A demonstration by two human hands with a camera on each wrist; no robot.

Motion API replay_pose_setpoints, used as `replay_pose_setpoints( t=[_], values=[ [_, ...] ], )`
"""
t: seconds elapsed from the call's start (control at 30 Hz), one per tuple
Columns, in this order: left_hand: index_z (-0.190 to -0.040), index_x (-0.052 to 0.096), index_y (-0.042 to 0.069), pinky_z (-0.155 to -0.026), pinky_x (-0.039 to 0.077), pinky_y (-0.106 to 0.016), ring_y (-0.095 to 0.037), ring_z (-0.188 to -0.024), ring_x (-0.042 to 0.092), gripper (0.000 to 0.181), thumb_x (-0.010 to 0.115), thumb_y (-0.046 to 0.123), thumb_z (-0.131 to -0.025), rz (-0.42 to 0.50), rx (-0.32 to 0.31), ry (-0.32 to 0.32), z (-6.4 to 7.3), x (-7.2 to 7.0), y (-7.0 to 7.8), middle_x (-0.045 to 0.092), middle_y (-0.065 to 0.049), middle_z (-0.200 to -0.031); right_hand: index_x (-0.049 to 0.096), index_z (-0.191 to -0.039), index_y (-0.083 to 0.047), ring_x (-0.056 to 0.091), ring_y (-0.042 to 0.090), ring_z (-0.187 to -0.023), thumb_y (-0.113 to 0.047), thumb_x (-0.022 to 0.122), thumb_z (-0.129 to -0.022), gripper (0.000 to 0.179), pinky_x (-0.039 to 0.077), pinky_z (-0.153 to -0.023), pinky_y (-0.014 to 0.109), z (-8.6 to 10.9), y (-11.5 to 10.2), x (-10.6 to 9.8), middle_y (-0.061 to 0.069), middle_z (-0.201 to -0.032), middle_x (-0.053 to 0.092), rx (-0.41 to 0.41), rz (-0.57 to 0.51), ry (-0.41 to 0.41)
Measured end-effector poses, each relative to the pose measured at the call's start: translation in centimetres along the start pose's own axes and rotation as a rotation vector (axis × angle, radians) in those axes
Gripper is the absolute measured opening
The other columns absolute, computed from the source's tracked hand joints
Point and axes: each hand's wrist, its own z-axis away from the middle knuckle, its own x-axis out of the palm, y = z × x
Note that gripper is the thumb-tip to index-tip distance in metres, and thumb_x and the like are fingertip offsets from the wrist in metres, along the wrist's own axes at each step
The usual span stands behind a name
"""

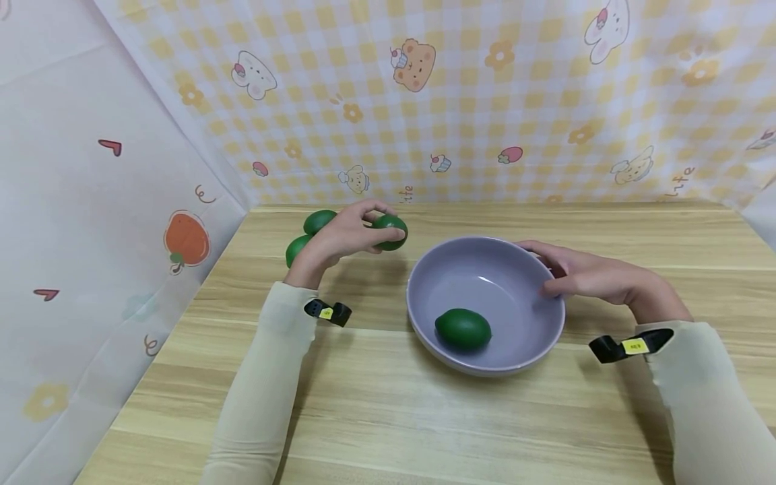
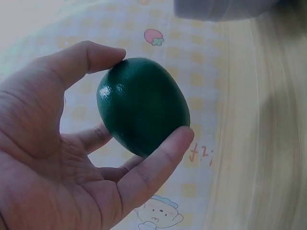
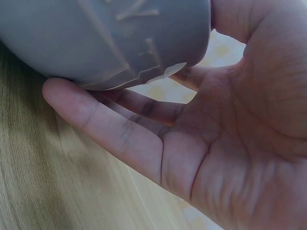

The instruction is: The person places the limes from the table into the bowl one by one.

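Observation:
A glossy green lime (image 1: pixel 392 232) is pinched between the thumb and fingers of my left hand (image 1: pixel 348 232), above the table and to the left of the bowl. The left wrist view shows the same lime (image 2: pixel 144 108) held at the fingertips. My right hand (image 1: pixel 597 277) grips the right side of a lavender bowl (image 1: pixel 485 286), its thumb over the rim and the other fingers against the outside. Inside the bowl lies another lime (image 1: pixel 463 329), toward the front left. The right wrist view shows raised marks on the outer wall of the bowl (image 3: pixel 110 43).
Two more limes, one farther back (image 1: pixel 319 221) and one nearer (image 1: pixel 296 250), lie on the wooden table (image 1: pixel 388 417) behind the left wrist, partly covered by it. A yellow checked cloth (image 1: pixel 461 101) hangs along the back, and a white patterned cloth (image 1: pixel 109 222) at the left.

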Motion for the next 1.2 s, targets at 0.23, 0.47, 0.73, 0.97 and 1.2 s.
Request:
replay_pose_setpoints(
  t=[0.23, 0.47, 0.73, 0.97, 1.2],
  values=[
    [-0.138, 0.062, 0.017, -0.101, 0.06, -0.052, -0.03, -0.108, 0.071, 0.048, 0.079, 0.031, -0.095, -0.003, 0.011, 0.003, 0.1, -0.1, 0.4, 0.057, -0.016, -0.132, 0.031, -0.164, -0.016, 0.058, 0.017, -0.124, -0.012, 0.067, -0.096, 0.077, 0.055, -0.096, 0.026, 0.1, -0.1, -0.1, 0.018, -0.149, 0.048, 0.005, 0.017, 0.011],
    [-0.138, 0.062, 0.016, -0.101, 0.06, -0.053, -0.03, -0.109, 0.07, 0.048, 0.079, 0.029, -0.095, -0.006, 0.017, -0.003, 0.0, 0.1, 0.5, 0.058, -0.016, -0.132, 0.031, -0.164, -0.015, 0.059, 0.015, -0.124, -0.012, 0.067, -0.096, 0.077, 0.054, -0.096, 0.025, 0.1, -0.1, -0.1, 0.018, -0.149, 0.048, -0.005, 0.028, 0.012],
    [-0.138, 0.061, 0.017, -0.099, 0.062, -0.049, -0.029, -0.108, 0.071, 0.048, 0.079, 0.028, -0.095, 0.002, 0.033, -0.016, 0.1, 0.6, 0.6, 0.057, -0.016, -0.131, 0.03, -0.164, -0.015, 0.059, 0.016, -0.124, -0.011, 0.066, -0.096, 0.076, 0.055, -0.096, 0.026, 0.1, -0.1, 0.1, 0.019, -0.15, 0.047, -0.003, 0.003, 0.003],
    [-0.136, 0.062, 0.016, -0.09, 0.064, -0.039, -0.028, -0.104, 0.072, 0.047, 0.079, 0.029, -0.095, -0.015, 0.053, -0.019, 0.2, 1.1, 1.1, 0.059, -0.015, -0.132, 0.031, -0.164, -0.016, 0.059, 0.016, -0.125, -0.012, 0.066, -0.096, 0.077, 0.054, -0.097, 0.025, 0.1, 0.1, 0.0, 0.017, -0.15, 0.047, -0.01, 0.01, 0.006],
    [-0.137, 0.061, 0.017, -0.094, 0.064, -0.043, -0.029, -0.108, 0.071, 0.048, 0.079, 0.03, -0.095, -0.02, 0.063, -0.027, 0.3, 1.2, 1.2, 0.059, -0.013, -0.136, 0.032, -0.163, -0.017, 0.059, 0.016, -0.124, -0.012, 0.067, -0.095, 0.076, 0.054, -0.096, 0.026, 0.0, 0.0, 0.1, 0.017, -0.149, 0.048, -0.001, 0.012, 0.01]
  ],
)
